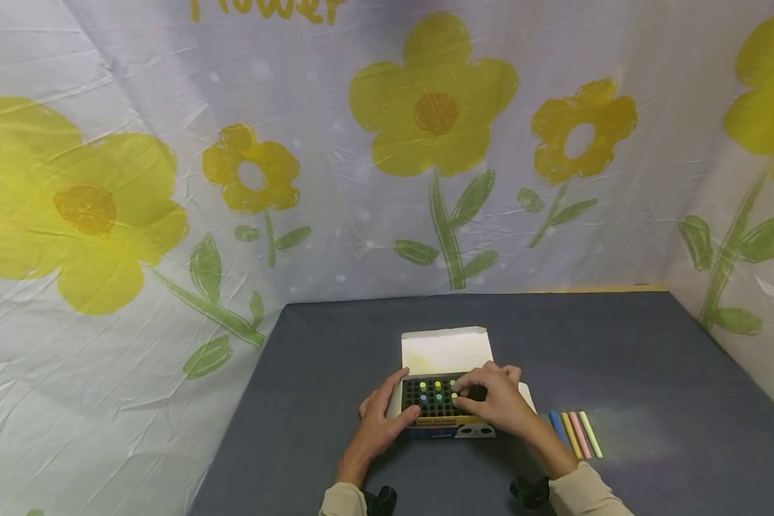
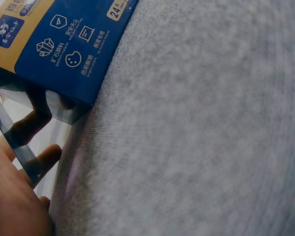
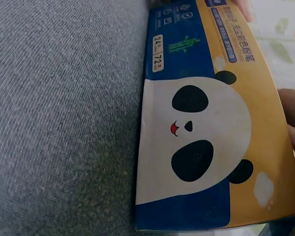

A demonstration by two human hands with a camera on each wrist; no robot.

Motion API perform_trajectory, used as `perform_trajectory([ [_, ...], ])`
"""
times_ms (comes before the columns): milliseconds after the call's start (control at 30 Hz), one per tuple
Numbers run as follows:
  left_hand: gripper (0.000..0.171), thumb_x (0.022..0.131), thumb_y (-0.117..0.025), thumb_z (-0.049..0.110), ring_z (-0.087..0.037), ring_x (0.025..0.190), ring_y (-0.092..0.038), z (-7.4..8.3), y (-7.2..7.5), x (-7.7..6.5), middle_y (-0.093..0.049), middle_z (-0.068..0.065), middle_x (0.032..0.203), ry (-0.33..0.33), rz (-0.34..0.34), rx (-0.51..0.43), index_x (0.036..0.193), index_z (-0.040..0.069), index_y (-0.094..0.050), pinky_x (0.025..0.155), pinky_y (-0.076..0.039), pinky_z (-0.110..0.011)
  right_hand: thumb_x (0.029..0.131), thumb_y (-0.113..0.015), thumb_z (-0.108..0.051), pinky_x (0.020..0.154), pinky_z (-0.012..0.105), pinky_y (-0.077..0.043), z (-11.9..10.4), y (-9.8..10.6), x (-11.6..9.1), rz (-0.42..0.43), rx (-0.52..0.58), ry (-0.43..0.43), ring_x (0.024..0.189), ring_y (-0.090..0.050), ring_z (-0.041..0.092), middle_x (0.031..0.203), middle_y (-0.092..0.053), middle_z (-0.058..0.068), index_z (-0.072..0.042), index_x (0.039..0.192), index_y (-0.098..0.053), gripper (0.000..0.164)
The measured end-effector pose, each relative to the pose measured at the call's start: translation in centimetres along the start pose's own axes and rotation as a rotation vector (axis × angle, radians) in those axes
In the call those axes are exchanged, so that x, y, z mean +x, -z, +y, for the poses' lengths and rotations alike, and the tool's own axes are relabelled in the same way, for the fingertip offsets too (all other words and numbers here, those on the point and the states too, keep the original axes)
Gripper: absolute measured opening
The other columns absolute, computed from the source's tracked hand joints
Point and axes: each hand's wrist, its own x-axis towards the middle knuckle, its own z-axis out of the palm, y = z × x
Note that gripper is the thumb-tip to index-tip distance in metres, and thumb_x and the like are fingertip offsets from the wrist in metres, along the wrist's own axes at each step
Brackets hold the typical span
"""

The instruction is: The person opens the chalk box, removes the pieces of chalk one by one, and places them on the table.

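Observation:
A blue and yellow chalk box with a panda face stands on the table, its white lid raised at the back. Inside is a black holder with many holes, where several yellow, green and bluish chalk sticks stand upright. My left hand grips the box's left side, thumb at the front edge and fingers towards the back. Over the right part of the holder, my right hand pinches a pale yellow chalk stick between thumb and forefinger; the other fingers are curled.
Several chalk sticks lie side by side on the dark grey table right of the box: blue, orange, pink and pale yellow-green. A white side flap sticks out at right. Flower-printed cloth hangs behind.

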Motion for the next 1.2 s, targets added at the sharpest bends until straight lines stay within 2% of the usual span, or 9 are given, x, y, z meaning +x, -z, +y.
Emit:
perform_trajectory([
  [333, 0.068, 0.089, -0.071, 0.047, -0.034, 0.135, -0.045, 0.16, 0.09, 0.06, -0.050, 0.000, 0.154, -0.010, -0.013, -0.002, 0.151, 0.046, -0.043, 0.106, -0.016, -0.063, 0.075, -0.090, -0.016, 0.083, 0.046, -0.013, -0.72, -0.24, 0.11, -0.001, -0.129, -0.037, 0.072, -0.041, 0.006, 0.075, -0.068, -0.013, -0.024, 0.087, -0.079, 0.019],
  [633, 0.067, 0.088, -0.071, 0.050, -0.034, 0.138, -0.042, 0.25, 0.04, -0.13, -0.050, 0.001, 0.155, 0.023, -0.011, 0.005, 0.149, 0.049, -0.044, 0.107, -0.017, -0.065, 0.076, -0.089, -0.016, 0.084, 0.048, -0.015, -1.06, -0.18, -0.06, -0.015, -0.121, -0.065, 0.073, -0.043, 0.007, 0.075, -0.067, -0.016, -0.025, 0.087, -0.079, 0.017],
  [900, 0.067, 0.087, -0.073, 0.046, -0.036, 0.138, -0.043, 0.25, -0.02, -0.17, -0.051, 0.000, 0.154, 0.006, 0.005, -0.003, 0.149, 0.047, -0.045, 0.107, -0.017, -0.067, 0.078, -0.088, -0.016, 0.085, 0.049, -0.015, -0.94, -0.28, -0.16, 0.015, -0.099, -0.064, 0.074, -0.041, 0.002, 0.076, -0.067, -0.022, -0.025, 0.089, -0.080, 0.017],
  [1200, 0.068, 0.087, -0.072, 0.046, -0.036, 0.137, -0.044, 0.31, 0.04, -0.15, -0.051, 0.000, 0.153, 0.005, 0.003, 0.002, 0.149, 0.046, -0.045, 0.107, -0.017, -0.066, 0.076, -0.089, -0.015, 0.088, 0.050, -0.016, -0.91, -0.27, -0.15, 0.026, -0.102, -0.066, 0.075, -0.044, 0.003, 0.078, -0.071, -0.016, -0.022, 0.091, -0.081, 0.017],
])
